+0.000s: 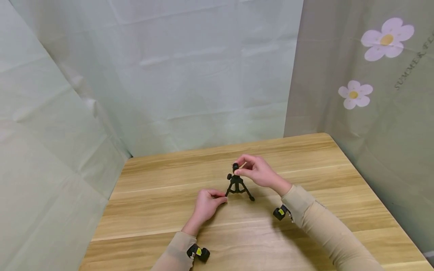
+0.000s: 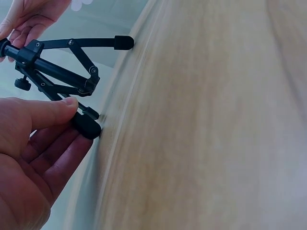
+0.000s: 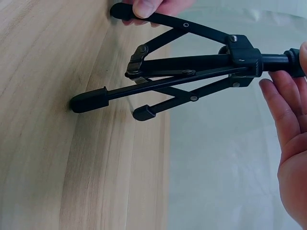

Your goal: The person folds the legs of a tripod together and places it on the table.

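Note:
A small black tripod (image 1: 237, 181) stands on the wooden table with its three legs spread. My left hand (image 1: 205, 205) pinches the foot of its left leg between thumb and fingers; in the left wrist view the thumb lies along that rubber-tipped foot (image 2: 87, 125). Up at the top, my right hand (image 1: 259, 171) grips the tripod's head (image 1: 235, 166) between thumb and fingers. The right wrist view shows the hinged braces (image 3: 165, 40) joining the legs to the centre column (image 3: 187, 63). A small knob (image 2: 22, 84) sticks out from the side of the collar.
The wooden table (image 1: 162, 210) reaches back to a pale hanging cloth (image 1: 210, 82). On the right hangs a grey-green curtain (image 1: 322, 75) with printed flowers. Each sleeve carries a black wrist camera, one on the left (image 1: 199, 252) and one on the right (image 1: 280, 212).

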`<action>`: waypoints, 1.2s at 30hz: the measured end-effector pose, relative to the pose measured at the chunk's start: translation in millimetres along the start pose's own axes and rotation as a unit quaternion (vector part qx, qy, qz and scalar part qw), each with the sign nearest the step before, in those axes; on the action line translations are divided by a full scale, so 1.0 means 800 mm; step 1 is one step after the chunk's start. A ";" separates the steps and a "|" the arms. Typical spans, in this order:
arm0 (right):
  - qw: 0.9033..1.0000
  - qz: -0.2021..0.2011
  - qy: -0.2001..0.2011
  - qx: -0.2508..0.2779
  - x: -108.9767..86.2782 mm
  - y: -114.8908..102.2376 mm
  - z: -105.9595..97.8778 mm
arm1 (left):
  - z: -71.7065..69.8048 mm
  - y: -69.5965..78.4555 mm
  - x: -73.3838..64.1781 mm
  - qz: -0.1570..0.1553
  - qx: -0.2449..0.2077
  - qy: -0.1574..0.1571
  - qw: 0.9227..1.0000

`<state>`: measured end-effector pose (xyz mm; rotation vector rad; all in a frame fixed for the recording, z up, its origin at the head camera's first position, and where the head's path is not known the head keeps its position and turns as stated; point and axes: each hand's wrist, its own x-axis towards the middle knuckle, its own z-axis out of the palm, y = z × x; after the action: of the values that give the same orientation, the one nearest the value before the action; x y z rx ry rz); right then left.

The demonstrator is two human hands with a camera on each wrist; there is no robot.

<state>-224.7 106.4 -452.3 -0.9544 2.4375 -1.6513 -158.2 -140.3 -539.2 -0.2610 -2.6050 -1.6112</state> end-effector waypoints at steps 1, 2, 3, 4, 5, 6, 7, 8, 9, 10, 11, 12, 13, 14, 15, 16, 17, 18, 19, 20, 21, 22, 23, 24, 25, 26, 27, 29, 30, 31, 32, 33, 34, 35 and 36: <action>1.000 0.001 0.000 -0.001 0.000 0.000 0.000 | 0.000 0.000 0.000 0.000 0.000 0.000 1.000; 1.000 0.002 0.000 -0.002 0.000 0.000 0.001 | 0.001 -0.001 0.000 0.000 0.000 0.001 1.000; 1.000 0.002 0.000 -0.003 0.000 0.000 0.001 | 0.001 -0.001 0.001 -0.001 0.000 0.002 1.000; 1.000 0.003 0.000 -0.003 0.000 0.001 0.001 | 0.001 -0.001 0.001 -0.001 -0.002 0.002 1.000; 1.000 0.003 0.001 -0.004 0.000 0.001 0.001 | 0.001 -0.001 0.001 -0.002 -0.005 0.002 1.000; 1.000 0.004 0.002 -0.005 0.000 0.001 0.001 | 0.002 -0.001 0.002 -0.002 -0.006 0.003 1.000; 1.000 0.004 0.002 -0.004 0.000 0.000 0.001 | 0.002 -0.001 0.002 -0.002 -0.006 0.004 1.000; 1.000 0.004 0.003 -0.004 0.000 0.000 0.000 | 0.002 -0.001 0.003 -0.002 -0.006 0.005 1.000; 1.000 0.004 0.004 -0.004 0.001 0.000 0.000 | 0.003 -0.001 0.003 -0.003 -0.005 0.006 1.000; 1.000 0.005 0.005 -0.005 0.001 0.000 0.000 | 0.003 -0.001 0.003 -0.003 -0.005 0.006 1.000; 1.000 0.006 0.006 -0.005 0.001 0.000 0.000 | 0.003 -0.001 0.004 -0.003 -0.005 0.007 1.000; 1.000 0.006 0.006 -0.003 0.001 -0.001 0.000 | 0.003 -0.001 0.004 -0.004 -0.004 0.007 1.000; 1.000 0.006 0.006 -0.002 0.001 -0.001 0.000 | 0.004 -0.001 0.004 -0.004 -0.004 0.008 1.000; 1.000 0.008 0.006 -0.002 0.001 -0.001 0.000 | 0.004 -0.001 0.005 -0.006 -0.005 0.007 1.000; 1.000 0.009 0.006 0.000 0.000 0.000 0.000 | 0.004 -0.001 0.005 -0.007 -0.005 0.007 1.000; 1.000 0.011 0.005 0.001 0.001 0.000 0.000 | 0.004 0.000 0.005 -0.008 -0.006 0.007 1.000; 1.000 0.013 0.005 0.003 0.001 0.000 0.000 | 0.005 0.000 0.006 -0.009 -0.005 0.007 1.000; 1.000 0.015 0.005 0.005 0.001 0.000 0.000 | 0.005 0.001 0.006 -0.011 -0.005 0.006 1.000; 1.000 0.016 0.005 0.007 0.000 0.000 0.000 | 0.006 0.001 0.006 -0.013 -0.006 0.006 1.000; 1.000 0.017 0.005 0.009 0.000 0.000 -0.001 | 0.006 0.002 0.007 -0.015 -0.006 0.006 1.000; 1.000 0.019 0.005 0.011 0.000 0.000 -0.001 | 0.007 0.002 0.007 -0.014 -0.005 0.006 1.000; 1.000 0.019 0.006 0.012 0.000 0.000 -0.001 | 0.007 0.003 0.008 -0.014 -0.006 0.006 1.000; 1.000 0.019 0.007 0.012 0.000 0.000 -0.001 | 0.008 0.003 0.009 -0.015 -0.008 0.005 1.000; 1.000 0.019 0.008 0.013 0.000 0.000 -0.001 | 0.008 0.002 0.009 -0.014 -0.009 0.004 1.000; 1.000 0.019 0.010 0.014 0.000 0.000 -0.002 | 0.009 0.002 0.010 -0.015 -0.010 0.003 1.000; 1.000 0.018 0.011 0.014 0.000 0.000 -0.002 | 0.010 0.002 0.011 -0.015 -0.012 0.001 1.000; 1.000 0.017 0.013 0.016 0.000 0.001 -0.002 | 0.011 0.001 0.012 -0.016 -0.014 0.000 1.000; 1.000 0.015 0.015 0.019 0.000 0.002 -0.001 | 0.013 0.000 0.014 -0.022 -0.021 -0.002 1.000; 1.000 0.014 0.016 0.021 0.000 0.003 -0.001 | 0.013 0.000 0.015 -0.024 -0.023 -0.002 0.999; 1.000 0.012 0.017 0.023 0.000 0.004 -0.001 | 0.014 0.000 0.016 -0.028 -0.025 -0.002 0.999; 0.999 0.011 0.017 0.026 0.000 0.005 -0.001 | 0.014 -0.001 0.017 -0.030 -0.026 -0.002 0.999; 0.999 0.011 0.018 0.028 0.000 0.005 -0.001 | 0.014 -0.001 0.018 -0.032 -0.026 -0.002 0.999; 0.999 0.010 0.018 0.028 0.000 0.006 -0.001 | 0.014 -0.001 0.019 -0.035 -0.026 -0.002 0.999; 0.999 0.009 0.018 0.030 0.000 0.006 -0.001 | 0.014 0.000 0.020 -0.037 -0.027 -0.003 0.999; 0.999 0.009 0.018 0.030 0.000 0.006 -0.001 | 0.014 0.000 0.021 -0.039 -0.029 -0.005 0.999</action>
<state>-227.6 108.1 -456.2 -0.9000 2.3959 -1.7392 -174.2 -128.3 -541.8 -0.1736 -2.6089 -1.7170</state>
